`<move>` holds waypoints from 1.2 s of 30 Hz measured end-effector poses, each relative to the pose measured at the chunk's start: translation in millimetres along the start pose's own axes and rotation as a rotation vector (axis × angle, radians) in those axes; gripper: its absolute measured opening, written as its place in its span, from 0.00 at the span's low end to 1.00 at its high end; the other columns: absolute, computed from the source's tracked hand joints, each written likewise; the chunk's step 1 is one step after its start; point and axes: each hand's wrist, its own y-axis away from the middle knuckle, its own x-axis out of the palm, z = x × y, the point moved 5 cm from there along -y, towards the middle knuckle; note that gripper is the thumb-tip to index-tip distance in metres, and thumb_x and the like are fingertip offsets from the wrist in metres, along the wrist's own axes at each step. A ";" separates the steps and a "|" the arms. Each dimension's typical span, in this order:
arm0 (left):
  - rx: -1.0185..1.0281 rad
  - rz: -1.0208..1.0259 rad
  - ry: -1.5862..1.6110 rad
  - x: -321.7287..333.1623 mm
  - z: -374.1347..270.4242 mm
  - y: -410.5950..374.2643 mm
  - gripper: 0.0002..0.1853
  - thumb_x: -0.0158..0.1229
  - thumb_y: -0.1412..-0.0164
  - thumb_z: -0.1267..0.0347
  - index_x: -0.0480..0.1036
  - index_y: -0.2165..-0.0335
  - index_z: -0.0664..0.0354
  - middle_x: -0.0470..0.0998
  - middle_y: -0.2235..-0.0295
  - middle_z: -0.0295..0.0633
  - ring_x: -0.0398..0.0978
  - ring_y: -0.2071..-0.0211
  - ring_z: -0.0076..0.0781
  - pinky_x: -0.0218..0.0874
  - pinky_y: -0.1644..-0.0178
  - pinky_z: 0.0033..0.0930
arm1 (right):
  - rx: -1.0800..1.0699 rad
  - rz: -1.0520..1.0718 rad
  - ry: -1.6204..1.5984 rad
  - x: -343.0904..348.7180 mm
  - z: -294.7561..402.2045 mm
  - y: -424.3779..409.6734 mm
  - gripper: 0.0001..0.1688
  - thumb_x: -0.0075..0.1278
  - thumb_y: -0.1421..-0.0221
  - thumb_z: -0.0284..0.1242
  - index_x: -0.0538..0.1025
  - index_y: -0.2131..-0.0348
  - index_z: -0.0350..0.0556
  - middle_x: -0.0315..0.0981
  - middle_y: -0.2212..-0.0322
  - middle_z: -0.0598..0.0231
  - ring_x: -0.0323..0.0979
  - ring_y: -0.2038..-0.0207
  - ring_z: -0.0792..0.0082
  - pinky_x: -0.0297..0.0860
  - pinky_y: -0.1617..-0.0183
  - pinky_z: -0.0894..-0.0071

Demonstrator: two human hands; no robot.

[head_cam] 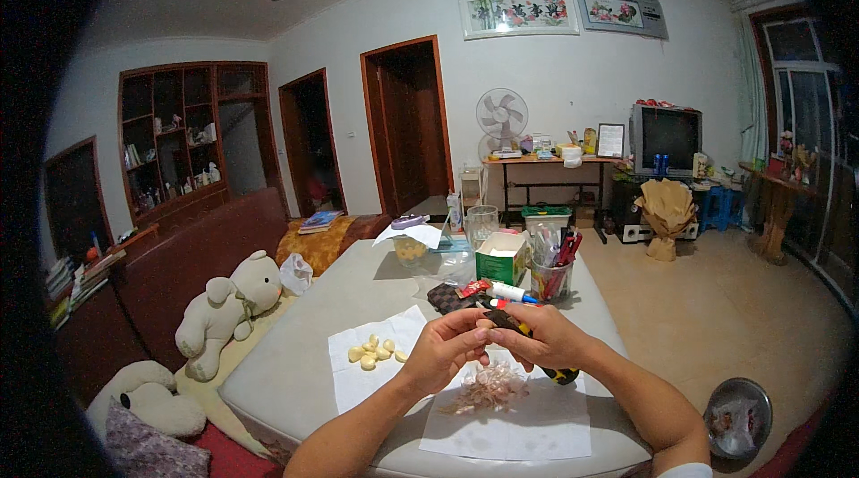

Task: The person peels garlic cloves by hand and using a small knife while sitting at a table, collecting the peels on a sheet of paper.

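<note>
Close together over the table [302, 350], my two hands meet at the fingertips. My left hand [439, 350] pinches a small pale thing that looks like a garlic clove [488, 324], mostly hidden by fingers. A black and yellow knife handle [562, 376] runs through the grip of my right hand [553, 334]; its blade is hard to make out. Beneath the hands, a heap of papery garlic skins [493, 387] lies on a white paper sheet [523, 441]. Several peeled garlic cloves [368, 363] rest on another white sheet [342, 384] to the left.
Beyond my hands are a checkered pouch [446, 300], a white tube [508, 291], a pen holder [551, 280], a green box [500, 267] and a glass jar [482, 223]. Plush toys [221, 317] sit on the sofa at left. A metal bowl [738, 417] stands low at right.
</note>
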 end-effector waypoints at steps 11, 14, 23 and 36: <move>0.032 0.114 -0.141 2.1 -2.0 1.1 0.16 0.47 0.43 0.71 0.64 0.56 0.67 0.71 0.63 0.42 0.70 0.66 0.25 0.66 0.65 0.28 | -0.080 -0.070 0.267 -3.9 0.1 -1.2 0.21 0.44 0.50 0.42 0.66 0.80 0.40 0.67 0.86 0.53 0.67 0.82 0.54 0.61 0.79 0.60; 0.034 0.088 -0.143 6.1 -3.8 1.3 0.15 0.47 0.44 0.73 0.65 0.57 0.67 0.72 0.65 0.44 0.71 0.66 0.29 0.67 0.65 0.33 | -0.141 -0.095 0.331 -3.6 -0.8 0.1 0.21 0.44 0.51 0.42 0.67 0.80 0.41 0.67 0.86 0.52 0.67 0.82 0.53 0.61 0.78 0.60; -0.012 0.152 -0.119 6.1 0.2 0.6 0.15 0.47 0.43 0.72 0.64 0.57 0.67 0.71 0.63 0.43 0.71 0.65 0.28 0.66 0.61 0.31 | -0.226 -0.145 0.561 -5.2 -5.8 1.0 0.22 0.44 0.53 0.45 0.69 0.81 0.42 0.66 0.89 0.54 0.68 0.84 0.54 0.64 0.79 0.60; -0.031 0.093 0.020 5.3 2.0 0.1 0.14 0.48 0.44 0.72 0.66 0.58 0.64 0.71 0.65 0.42 0.70 0.67 0.25 0.65 0.63 0.30 | -0.259 -0.192 0.460 -8.9 1.7 1.6 0.24 0.51 0.56 0.47 0.66 0.79 0.44 0.67 0.87 0.58 0.68 0.84 0.58 0.63 0.81 0.65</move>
